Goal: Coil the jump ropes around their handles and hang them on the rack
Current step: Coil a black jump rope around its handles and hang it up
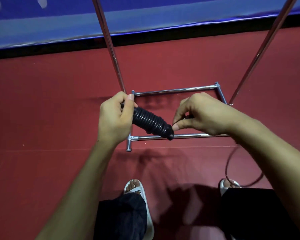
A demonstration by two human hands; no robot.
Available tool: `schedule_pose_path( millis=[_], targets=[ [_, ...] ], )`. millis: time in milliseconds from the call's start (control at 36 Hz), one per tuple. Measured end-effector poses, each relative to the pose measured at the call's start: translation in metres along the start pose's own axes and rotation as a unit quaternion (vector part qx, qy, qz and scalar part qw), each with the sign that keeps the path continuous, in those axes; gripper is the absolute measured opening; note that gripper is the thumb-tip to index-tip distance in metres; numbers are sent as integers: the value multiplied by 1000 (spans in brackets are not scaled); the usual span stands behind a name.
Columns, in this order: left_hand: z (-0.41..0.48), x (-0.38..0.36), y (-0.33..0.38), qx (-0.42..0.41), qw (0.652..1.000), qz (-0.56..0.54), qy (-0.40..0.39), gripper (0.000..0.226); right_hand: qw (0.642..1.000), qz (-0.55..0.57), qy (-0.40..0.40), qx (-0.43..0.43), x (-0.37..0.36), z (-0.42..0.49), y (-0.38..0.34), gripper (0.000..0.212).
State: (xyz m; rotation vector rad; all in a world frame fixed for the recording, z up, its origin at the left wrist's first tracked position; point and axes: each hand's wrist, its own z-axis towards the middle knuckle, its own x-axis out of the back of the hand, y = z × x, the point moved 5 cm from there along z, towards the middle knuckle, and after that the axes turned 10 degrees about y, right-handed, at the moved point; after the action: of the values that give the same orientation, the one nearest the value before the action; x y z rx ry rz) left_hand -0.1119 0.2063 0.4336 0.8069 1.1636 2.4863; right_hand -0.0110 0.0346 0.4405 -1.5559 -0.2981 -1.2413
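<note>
A black jump rope (151, 122) is wound in tight coils around its handles, forming a thick bundle. My left hand (115, 118) grips the upper left end of the bundle. At the lower right end, my right hand (199, 115) pinches the thin rope between thumb and fingers. A loose loop of rope (229, 163) trails below my right forearm toward the floor. The chrome rack (173, 90) stands on the floor right behind my hands, its base frame and two uprights in view. The rack's top is out of view.
The floor is a red mat (50, 104), and a blue padded wall (59, 23) runs along the back. My feet in white slippers (140, 189) stand near the rack's front base bar (189, 135).
</note>
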Motion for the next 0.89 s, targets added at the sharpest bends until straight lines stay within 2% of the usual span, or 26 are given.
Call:
schedule_pose_path(
  millis=[111,222,333,417,500,556,611,667,722,750,806,889],
  targets=[
    [2,3,-4,55,994,-91,-25,34,988,156,-24,1,-1,-1,-1,10],
    [3,3,-6,131,965,-223,-36,34,940,338,-41,-39,-3,-2,1,20],
    [-1,-3,-2,179,942,-283,-23,36,904,416,-62,-71,-15,-3,8,8],
    [-3,-6,-3,227,917,-327,9,33,876,473,-45,-83,-20,-1,11,17],
    [-5,-10,-4,273,891,-358,51,39,852,514,-10,-97,-22,0,8,29],
    [-9,-14,-5,317,866,-377,90,39,820,557,41,-121,-25,1,5,30],
    [-12,-19,-5,369,833,-392,125,36,784,591,114,-150,-31,1,4,31],
    [-16,-23,-9,432,786,-410,165,30,758,606,166,-177,-41,1,1,30],
    [-18,-26,-14,471,751,-414,207,27,761,589,177,-204,-53,0,-5,31],
    [-18,-26,-16,474,750,-403,222,28,771,573,175,-216,-59,-1,-8,32],
    [-16,-25,-20,458,773,-364,244,32,804,523,170,-226,-65,-3,-15,30],
    [-7,-14,-30,378,838,-281,275,39,868,418,140,-229,-67,-5,-18,30]
  ],
)
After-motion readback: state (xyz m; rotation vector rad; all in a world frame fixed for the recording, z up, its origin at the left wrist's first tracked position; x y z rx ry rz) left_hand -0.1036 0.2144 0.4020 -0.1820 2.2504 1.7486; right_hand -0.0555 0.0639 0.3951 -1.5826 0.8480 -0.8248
